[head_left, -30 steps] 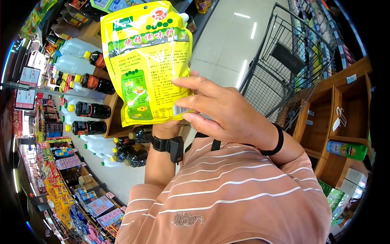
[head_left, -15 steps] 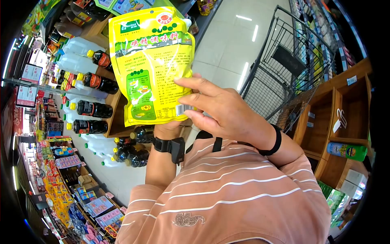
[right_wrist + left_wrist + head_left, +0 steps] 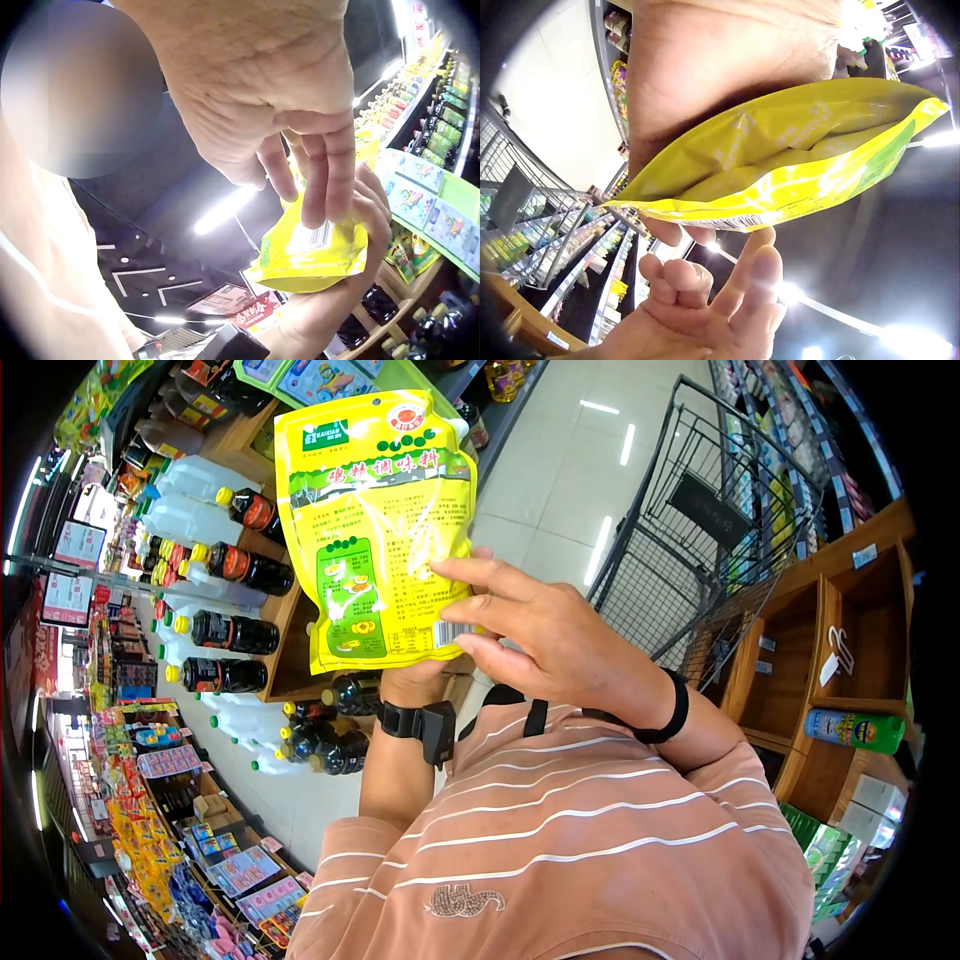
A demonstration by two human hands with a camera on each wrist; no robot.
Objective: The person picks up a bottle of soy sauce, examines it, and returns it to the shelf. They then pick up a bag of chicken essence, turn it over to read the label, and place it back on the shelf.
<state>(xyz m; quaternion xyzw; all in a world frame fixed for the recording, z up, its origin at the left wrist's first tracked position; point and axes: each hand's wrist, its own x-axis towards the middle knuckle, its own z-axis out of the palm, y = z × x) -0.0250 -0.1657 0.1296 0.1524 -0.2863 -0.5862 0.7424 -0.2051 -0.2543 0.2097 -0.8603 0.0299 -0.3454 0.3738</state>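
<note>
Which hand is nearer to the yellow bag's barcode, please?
The right hand is nearer, its fingers beside the barcode; the left hand is behind the yellow bag.

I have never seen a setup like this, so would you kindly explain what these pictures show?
There is no robot here: a person is working with two bare hands. The widest picture comes from a camera worn on the head, looking down; the other two come from cameras on the left and right wrists. The left hand holds a yellow bag from behind, while the right hand touches its printed front beside a barcode. The bag is held up in the air rather than lying on a surface. Around it, in the head view, dark bottles with yellow caps are on the left, and a shopping cart is on the right.
</note>
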